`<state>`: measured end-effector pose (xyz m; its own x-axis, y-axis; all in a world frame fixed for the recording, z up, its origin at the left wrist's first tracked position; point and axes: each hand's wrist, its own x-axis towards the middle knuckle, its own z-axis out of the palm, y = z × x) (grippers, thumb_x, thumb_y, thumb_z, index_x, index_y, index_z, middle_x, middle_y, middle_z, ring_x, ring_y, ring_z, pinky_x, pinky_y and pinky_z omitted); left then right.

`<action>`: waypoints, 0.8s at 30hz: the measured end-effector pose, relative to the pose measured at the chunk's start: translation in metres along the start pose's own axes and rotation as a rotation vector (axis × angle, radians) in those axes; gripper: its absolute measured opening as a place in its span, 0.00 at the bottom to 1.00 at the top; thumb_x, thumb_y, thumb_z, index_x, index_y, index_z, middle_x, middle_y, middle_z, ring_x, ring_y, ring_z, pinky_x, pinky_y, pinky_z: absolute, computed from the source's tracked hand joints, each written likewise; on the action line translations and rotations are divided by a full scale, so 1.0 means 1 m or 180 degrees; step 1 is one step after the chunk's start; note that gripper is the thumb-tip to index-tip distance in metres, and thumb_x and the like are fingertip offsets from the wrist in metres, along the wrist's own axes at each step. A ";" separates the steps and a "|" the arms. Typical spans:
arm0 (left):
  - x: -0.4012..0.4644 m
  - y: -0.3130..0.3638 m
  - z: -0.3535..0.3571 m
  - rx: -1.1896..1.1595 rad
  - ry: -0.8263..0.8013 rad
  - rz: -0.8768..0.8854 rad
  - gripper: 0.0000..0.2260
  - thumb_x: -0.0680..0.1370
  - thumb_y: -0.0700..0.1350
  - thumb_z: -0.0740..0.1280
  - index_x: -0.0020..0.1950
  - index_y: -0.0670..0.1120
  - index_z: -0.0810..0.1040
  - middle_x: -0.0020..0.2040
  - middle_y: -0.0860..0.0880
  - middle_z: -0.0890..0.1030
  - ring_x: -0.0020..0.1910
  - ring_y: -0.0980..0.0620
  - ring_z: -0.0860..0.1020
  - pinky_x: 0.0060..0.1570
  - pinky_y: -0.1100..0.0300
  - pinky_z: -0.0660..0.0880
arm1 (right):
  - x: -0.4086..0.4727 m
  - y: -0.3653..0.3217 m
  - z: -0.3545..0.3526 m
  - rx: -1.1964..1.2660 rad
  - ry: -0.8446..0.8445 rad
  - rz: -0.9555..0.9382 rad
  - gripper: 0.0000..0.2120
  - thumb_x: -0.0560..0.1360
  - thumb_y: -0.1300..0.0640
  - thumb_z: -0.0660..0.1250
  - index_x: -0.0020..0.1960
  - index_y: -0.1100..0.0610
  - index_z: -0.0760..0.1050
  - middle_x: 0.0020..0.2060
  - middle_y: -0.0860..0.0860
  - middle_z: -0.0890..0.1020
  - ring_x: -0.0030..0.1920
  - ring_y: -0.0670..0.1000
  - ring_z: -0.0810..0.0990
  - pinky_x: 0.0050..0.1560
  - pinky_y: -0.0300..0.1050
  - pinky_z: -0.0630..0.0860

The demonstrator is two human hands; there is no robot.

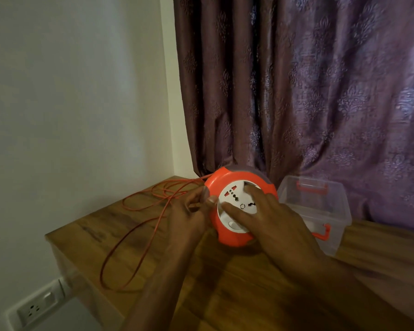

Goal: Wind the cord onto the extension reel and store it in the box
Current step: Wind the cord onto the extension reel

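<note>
Head view: orange-and-white extension reel point(239, 206)

A domestic room, probably a bedroom, is shown. Patterned purple curtains point(308, 87) are hung from 12 to 3 o'clock, and a plain white wall point(77, 91) is seen from 9 to 11 o'clock. A wood-grain tabletop point(237, 283) is set into the corner at 6 o'clock; a wall socket point(34, 309) is mounted at 8 o'clock.
</note>
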<state>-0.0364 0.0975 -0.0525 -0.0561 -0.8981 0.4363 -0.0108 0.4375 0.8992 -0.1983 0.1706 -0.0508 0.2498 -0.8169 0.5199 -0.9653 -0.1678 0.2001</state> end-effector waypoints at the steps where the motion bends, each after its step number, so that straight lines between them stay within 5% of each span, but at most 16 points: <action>1: 0.000 0.000 0.000 -0.0017 -0.0022 -0.0008 0.13 0.73 0.52 0.70 0.58 0.54 0.80 0.54 0.51 0.83 0.53 0.48 0.81 0.51 0.43 0.79 | 0.001 0.001 -0.001 -0.0049 -0.0004 -0.0032 0.36 0.74 0.55 0.65 0.72 0.36 0.48 0.74 0.55 0.56 0.68 0.58 0.63 0.56 0.53 0.73; 6: -0.002 -0.001 -0.003 -0.0077 -0.0074 -0.0002 0.17 0.73 0.53 0.70 0.61 0.51 0.78 0.56 0.49 0.82 0.54 0.47 0.80 0.52 0.42 0.79 | 0.001 0.002 -0.006 -0.0410 -0.0032 -0.0081 0.35 0.70 0.54 0.71 0.71 0.38 0.59 0.68 0.60 0.68 0.58 0.60 0.76 0.45 0.53 0.79; 10: -0.005 -0.002 -0.004 -0.0070 -0.0049 -0.0008 0.08 0.72 0.54 0.71 0.50 0.64 0.80 0.51 0.55 0.83 0.52 0.49 0.81 0.50 0.42 0.79 | 0.003 0.002 -0.005 -0.0486 0.0144 0.0010 0.34 0.66 0.48 0.75 0.69 0.39 0.65 0.60 0.58 0.76 0.45 0.57 0.81 0.35 0.48 0.79; 14: -0.008 -0.007 0.000 0.0011 0.0051 0.0000 0.09 0.73 0.52 0.71 0.38 0.68 0.79 0.38 0.62 0.83 0.46 0.52 0.82 0.48 0.43 0.80 | 0.007 -0.002 0.001 0.0299 0.0136 0.0749 0.28 0.73 0.33 0.54 0.71 0.35 0.53 0.54 0.48 0.78 0.45 0.54 0.81 0.41 0.47 0.76; 18: -0.012 -0.013 0.008 0.0004 0.0144 -0.0052 0.11 0.73 0.51 0.71 0.35 0.68 0.79 0.34 0.66 0.81 0.43 0.56 0.82 0.45 0.45 0.81 | 0.003 0.000 0.012 0.0558 0.0260 0.1075 0.28 0.72 0.30 0.51 0.69 0.38 0.56 0.46 0.47 0.83 0.46 0.54 0.81 0.45 0.46 0.74; 21: -0.012 -0.014 0.012 -0.0034 0.0086 -0.0082 0.12 0.74 0.51 0.70 0.36 0.70 0.79 0.36 0.66 0.82 0.39 0.61 0.81 0.44 0.45 0.81 | -0.003 0.009 0.011 0.0395 0.0082 0.0720 0.27 0.76 0.35 0.51 0.72 0.39 0.49 0.54 0.46 0.80 0.48 0.52 0.80 0.45 0.48 0.76; 24: -0.008 -0.016 0.014 -0.0055 0.0111 -0.0112 0.08 0.73 0.52 0.71 0.37 0.65 0.80 0.36 0.61 0.83 0.41 0.56 0.82 0.45 0.43 0.81 | -0.007 0.017 0.005 0.0128 -0.0243 0.0084 0.32 0.77 0.46 0.58 0.71 0.39 0.41 0.67 0.49 0.66 0.59 0.53 0.73 0.47 0.50 0.76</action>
<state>-0.0502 0.0983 -0.0713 -0.0211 -0.9140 0.4051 0.0052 0.4051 0.9143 -0.2171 0.1704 -0.0553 0.2192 -0.8607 0.4595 -0.9741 -0.1664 0.1530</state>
